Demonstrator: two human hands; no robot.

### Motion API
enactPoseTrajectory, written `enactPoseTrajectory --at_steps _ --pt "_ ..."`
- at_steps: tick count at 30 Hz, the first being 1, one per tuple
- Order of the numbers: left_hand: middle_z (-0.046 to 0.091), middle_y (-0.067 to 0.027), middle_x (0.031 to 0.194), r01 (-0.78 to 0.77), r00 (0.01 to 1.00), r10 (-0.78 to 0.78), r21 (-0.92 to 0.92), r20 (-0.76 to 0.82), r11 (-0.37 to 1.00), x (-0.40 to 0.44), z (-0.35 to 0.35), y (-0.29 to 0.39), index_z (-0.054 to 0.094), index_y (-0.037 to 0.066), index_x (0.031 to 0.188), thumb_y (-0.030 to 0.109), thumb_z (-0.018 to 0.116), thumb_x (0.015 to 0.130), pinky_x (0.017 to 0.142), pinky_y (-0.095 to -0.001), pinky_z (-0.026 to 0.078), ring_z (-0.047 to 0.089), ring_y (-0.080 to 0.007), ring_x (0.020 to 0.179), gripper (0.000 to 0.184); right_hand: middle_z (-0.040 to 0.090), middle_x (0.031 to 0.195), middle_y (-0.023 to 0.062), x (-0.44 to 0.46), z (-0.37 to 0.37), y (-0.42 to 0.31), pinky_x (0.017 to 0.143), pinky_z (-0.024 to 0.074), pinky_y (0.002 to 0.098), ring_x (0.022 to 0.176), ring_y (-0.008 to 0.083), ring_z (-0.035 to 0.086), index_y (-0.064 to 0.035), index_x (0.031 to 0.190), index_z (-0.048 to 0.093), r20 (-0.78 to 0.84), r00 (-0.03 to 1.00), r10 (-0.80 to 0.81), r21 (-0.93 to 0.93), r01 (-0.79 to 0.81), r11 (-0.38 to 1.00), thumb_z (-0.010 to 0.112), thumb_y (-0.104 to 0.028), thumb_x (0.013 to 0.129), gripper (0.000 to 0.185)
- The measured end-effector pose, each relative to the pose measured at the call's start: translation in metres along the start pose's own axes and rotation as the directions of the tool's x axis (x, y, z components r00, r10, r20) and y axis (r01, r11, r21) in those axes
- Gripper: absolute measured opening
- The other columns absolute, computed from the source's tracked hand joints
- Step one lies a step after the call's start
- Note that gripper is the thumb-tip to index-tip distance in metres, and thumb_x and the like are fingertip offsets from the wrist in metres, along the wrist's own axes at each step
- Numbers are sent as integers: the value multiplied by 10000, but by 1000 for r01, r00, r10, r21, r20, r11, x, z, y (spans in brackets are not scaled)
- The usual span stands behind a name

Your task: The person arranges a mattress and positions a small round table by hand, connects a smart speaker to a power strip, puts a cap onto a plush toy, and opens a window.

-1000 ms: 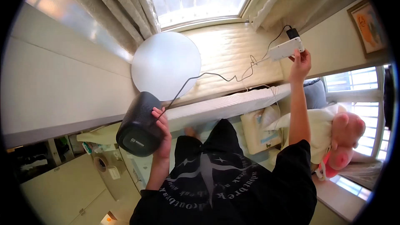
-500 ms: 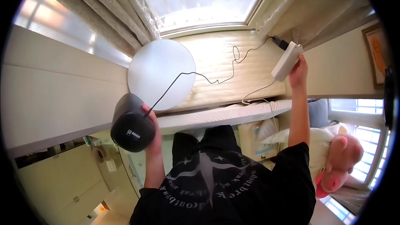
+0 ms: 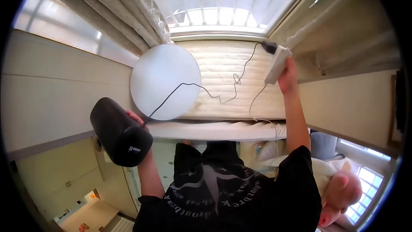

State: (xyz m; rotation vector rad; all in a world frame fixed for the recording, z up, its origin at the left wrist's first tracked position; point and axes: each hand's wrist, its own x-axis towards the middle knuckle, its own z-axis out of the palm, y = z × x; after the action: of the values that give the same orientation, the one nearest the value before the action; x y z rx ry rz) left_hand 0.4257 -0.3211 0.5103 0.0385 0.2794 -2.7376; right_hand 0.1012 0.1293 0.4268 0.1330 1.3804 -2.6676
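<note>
Your left hand (image 3: 136,118) is grasping a black speaker (image 3: 122,133), with fingers against its side; part of the hand is hidden behind it. You hold the speaker tilted, the end with the small pale label turned toward you, just in front of the white disc (image 3: 165,68). Your right hand (image 3: 289,77) is closed around a white power strip (image 3: 278,65), gripping it from the right side, above the pale quilted pad (image 3: 227,60).

A black plug (image 3: 269,47) sits at the upper end of the strip. From it, a dark cord (image 3: 182,83) drops, makes a small loop over the pad, then crosses in front of the disc to the speaker beside your left fingers; you cannot tell from here whether it is fixed in the speaker or pinched there. A white cord (image 3: 251,101) leaves the strip's lower end and runs down over the front edge of the pad.

Ahead of you is a barred window (image 3: 227,0), between a grey curtain (image 3: 120,8) and a beige curtain (image 3: 347,30). A pink toy (image 3: 341,191) lies behind your right arm, near a grey cushion (image 3: 323,144).
</note>
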Motion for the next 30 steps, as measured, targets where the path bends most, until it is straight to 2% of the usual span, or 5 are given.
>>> enactPoseTrajectory --at_steps 6,9,13,20,30 --pt "436 -70 1576 -161 987 158 134 38 978 -13 -7 11 335 100 1582 295 685 948 1205 -571 296 399 -256 1470 750 675 1180 9 78 13 7 940 517 331 1089 145 633 -71 1279 615 142 984 -108 -192 134 972 591 -150 1055 240" --pt "428 -119 1580 -199 979 184 216 86 956 -15 -9 6 383 110 1561 360 697 952 1202 -607 286 424 -302 1451 729 681 1146 46 100 12 19 923 517 364 1066 205 642 -54 1208 653 373 914 -159 -644 379 665 673 -83 975 236" --pt "405 -181 1578 -304 952 286 384 106 872 -19 0 -10 322 105 1590 426 777 886 1182 -687 279 399 -367 1452 898 672 1016 131 102 -7 71 872 507 440 975 357 628 -56 1132 687 682 728 70 -732 677 76 747 -22 819 321" --pt "349 -230 1610 -303 953 252 535 169 789 -24 0 -14 291 66 1594 586 947 612 1207 -675 255 370 -428 1465 1291 665 1157 62 41 -71 172 889 491 439 1059 315 624 -153 1136 672 743 611 274 -610 786 -100 715 0 796 375" --pt "448 -115 1577 -227 970 228 639 83 735 -24 2 -24 403 72 1547 576 575 995 1186 -643 304 450 -312 1438 767 642 1147 97 -7 -108 270 695 549 444 899 304 683 -173 1133 652 674 718 174 -682 695 -227 648 -40 820 340"
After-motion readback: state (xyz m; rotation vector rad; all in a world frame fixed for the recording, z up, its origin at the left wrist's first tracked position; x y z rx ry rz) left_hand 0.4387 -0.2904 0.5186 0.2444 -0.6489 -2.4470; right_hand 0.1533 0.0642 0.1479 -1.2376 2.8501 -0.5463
